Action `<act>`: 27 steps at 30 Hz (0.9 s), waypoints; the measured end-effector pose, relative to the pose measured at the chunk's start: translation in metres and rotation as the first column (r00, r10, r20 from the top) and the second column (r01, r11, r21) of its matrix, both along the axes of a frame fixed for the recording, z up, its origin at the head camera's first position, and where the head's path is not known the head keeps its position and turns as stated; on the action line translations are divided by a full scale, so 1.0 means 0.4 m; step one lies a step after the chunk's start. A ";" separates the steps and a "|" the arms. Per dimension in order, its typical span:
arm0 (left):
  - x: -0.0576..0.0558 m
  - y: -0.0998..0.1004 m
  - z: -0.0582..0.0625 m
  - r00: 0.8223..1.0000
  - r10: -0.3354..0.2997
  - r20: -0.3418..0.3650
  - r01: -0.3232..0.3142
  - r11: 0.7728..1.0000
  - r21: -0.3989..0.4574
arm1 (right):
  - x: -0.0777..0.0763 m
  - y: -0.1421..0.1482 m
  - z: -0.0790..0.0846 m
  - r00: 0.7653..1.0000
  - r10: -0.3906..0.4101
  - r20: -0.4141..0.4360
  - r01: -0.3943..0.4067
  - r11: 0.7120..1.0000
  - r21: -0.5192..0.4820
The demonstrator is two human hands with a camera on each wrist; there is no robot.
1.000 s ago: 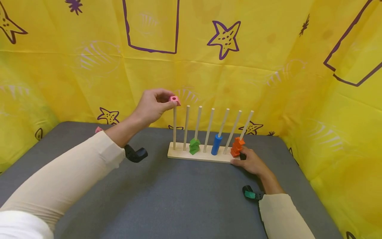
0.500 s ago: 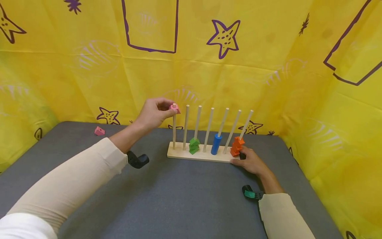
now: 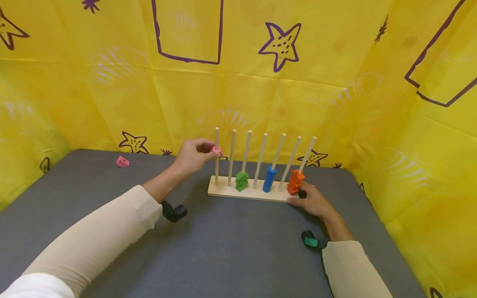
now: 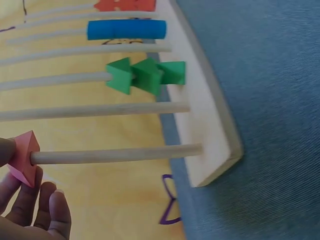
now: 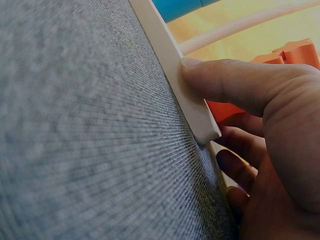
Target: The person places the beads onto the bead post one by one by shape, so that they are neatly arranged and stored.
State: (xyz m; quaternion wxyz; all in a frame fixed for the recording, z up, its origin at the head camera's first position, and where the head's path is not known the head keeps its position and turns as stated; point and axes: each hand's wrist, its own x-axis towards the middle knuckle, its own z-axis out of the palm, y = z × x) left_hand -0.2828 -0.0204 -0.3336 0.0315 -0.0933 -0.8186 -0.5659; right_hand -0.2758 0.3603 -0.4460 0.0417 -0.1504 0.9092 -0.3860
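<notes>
My left hand (image 3: 191, 158) pinches a pink triangular block (image 4: 23, 159) between thumb and fingers. That block is threaded on the leftmost peg (image 4: 120, 154) of a wooden peg stand (image 3: 253, 195), partway down and apart from the base. My right hand (image 3: 314, 203) grips the stand's right end, its thumb on the front edge and its other fingers around the end. Further along the pegs sit stacked green triangular blocks (image 3: 242, 181), a blue cylinder stack (image 3: 269, 179) and orange star-like blocks (image 3: 295, 182). The orange stack partly hides the right fingers in the head view.
Another pink block (image 3: 122, 162) lies alone on the grey tabletop (image 3: 231, 248), at the back left. Yellow cloth (image 3: 186, 95) printed with starfish hangs behind and beside the table. Several other pegs rise bare from the stand.
My left hand has lowered the pink block from above the leftmost peg's tip to about halfway down it. The right hand has stayed at the stand's right end.
</notes>
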 end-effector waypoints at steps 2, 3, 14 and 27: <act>0.000 0.000 -0.016 1.000 -0.003 0.009 0.003 1.000 0.005 | 0.000 -0.001 0.000 1.000 -0.003 0.004 0.003 1.000 0.005; 0.000 0.001 -0.025 1.000 0.001 0.012 -0.001 1.000 0.003 | 0.000 -0.002 0.000 1.000 -0.005 0.003 0.005 1.000 0.004; 0.005 0.004 -0.121 0.999 0.024 0.046 -0.023 1.000 -0.013 | -0.001 -0.004 -0.006 0.999 0.004 -0.037 -0.005 1.000 -0.007; 0.007 0.007 -0.188 0.996 0.072 0.060 -0.067 0.994 -0.084 | -0.002 -0.004 -0.001 0.999 0.013 -0.048 -0.014 1.000 -0.019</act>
